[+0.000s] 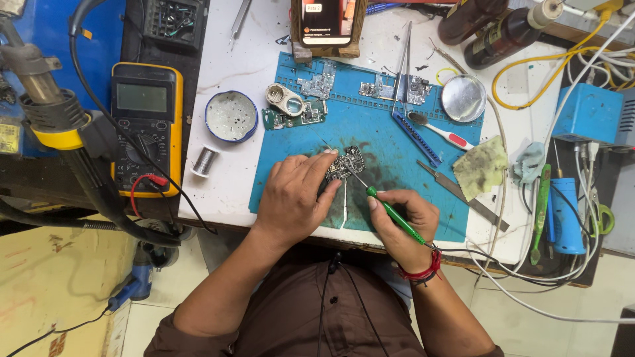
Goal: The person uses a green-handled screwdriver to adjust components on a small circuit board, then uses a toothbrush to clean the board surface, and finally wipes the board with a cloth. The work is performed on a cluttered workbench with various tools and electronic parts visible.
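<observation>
At the far left a hot-air gun (46, 106) hangs over the bench edge; just to its right lies a yellow multimeter (145, 129) with red and black leads trailing toward six o'clock; further right sit a small solder spool (206, 160) and, at its one o'clock, a round blue tin (231, 116).

On the blue work mat (390, 198) the left hand (294, 198) lies palm down, fingers close together and pressed on the near edge of a small circuit board (346, 164), pinning it flat near the mat's centre; the board shows at one o'clock from the knuckles.

At four o'clock from the board the right hand (405, 221) has its fingers clamped, pen-fashion, on a green-handled soldering iron (395, 215); the thin metal tip points to ten o'clock and meets the board's lower right edge; a red thread band circles that wrist.

Toward twelve o'clock on the mat lie other bare boards (321, 84) and tweezers (403, 63); right of them a round metal lid (464, 98), a red-and-white brush (442, 131), a yellow-green cloth (481, 166); at the far right a blue box (588, 112).
</observation>
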